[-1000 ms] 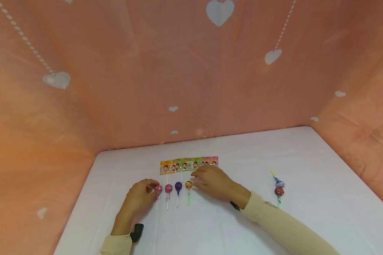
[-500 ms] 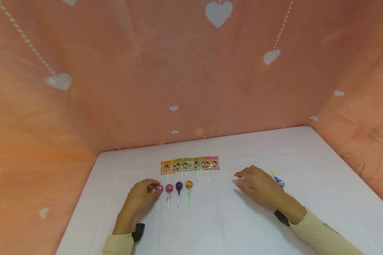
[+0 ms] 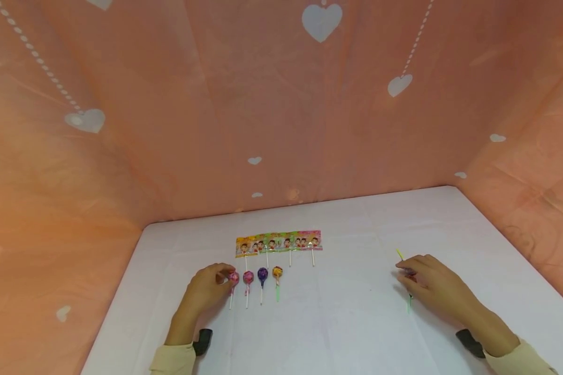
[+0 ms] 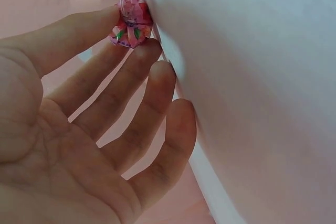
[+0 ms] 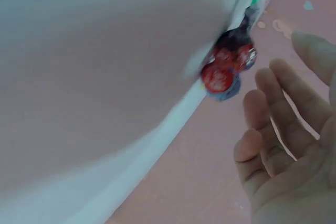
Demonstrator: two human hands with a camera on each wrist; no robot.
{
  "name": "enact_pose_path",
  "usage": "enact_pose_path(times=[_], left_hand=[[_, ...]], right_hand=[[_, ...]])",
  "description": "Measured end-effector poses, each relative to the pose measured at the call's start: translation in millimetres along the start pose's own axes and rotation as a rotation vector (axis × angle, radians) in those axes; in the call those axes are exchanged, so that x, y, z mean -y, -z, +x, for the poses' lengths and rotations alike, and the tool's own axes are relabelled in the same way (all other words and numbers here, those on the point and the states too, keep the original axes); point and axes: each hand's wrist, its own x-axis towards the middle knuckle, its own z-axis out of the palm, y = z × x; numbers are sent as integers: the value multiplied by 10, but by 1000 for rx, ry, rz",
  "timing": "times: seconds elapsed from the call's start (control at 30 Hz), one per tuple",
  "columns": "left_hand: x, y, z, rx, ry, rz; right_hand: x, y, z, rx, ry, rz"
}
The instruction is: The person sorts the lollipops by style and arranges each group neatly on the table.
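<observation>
At the left end of a row of lollipops, my left hand point(image 3: 208, 286) pinches the head of a pink lollipop point(image 3: 234, 278) between thumb and fingers. The left wrist view shows its pink wrapper point(image 4: 132, 31) at the fingertips. Beside it lie another pink lollipop point(image 3: 248, 277), a purple lollipop point(image 3: 262, 274) and a yellow lollipop point(image 3: 277, 272), sticks toward me. On the right, my right hand point(image 3: 438, 284) hovers around two lollipops and mostly hides them in the head view. In the right wrist view a red lollipop point(image 5: 235, 51) and a blue-and-red lollipop point(image 5: 220, 81) sit just off its spread fingers.
Behind the row lie several flat lollipops in yellow, green and pink packets point(image 3: 279, 241), side by side with white sticks toward me. A white cloth covers the table point(image 3: 338, 323). Orange fabric with white hearts point(image 3: 281, 114) hangs behind and at both sides.
My right hand has moved right, from beside the yellow lollipop and the packets to the two lollipops on the right. The left hand has stayed on the pink lollipop.
</observation>
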Motion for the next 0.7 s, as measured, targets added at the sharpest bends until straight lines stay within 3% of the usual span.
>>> enact_pose_path(times=[0.23,0.47,0.7], left_hand=[[7,-7,3,4,-3,-6],[11,-9,0,3,7,-1],[1,8,-15,-15,-37,12]], right_hand=[[-100,18,-92,-14,32,-52],[-123,4,-102,65,7,-62],[-108,3,-100,94,-23,-45]])
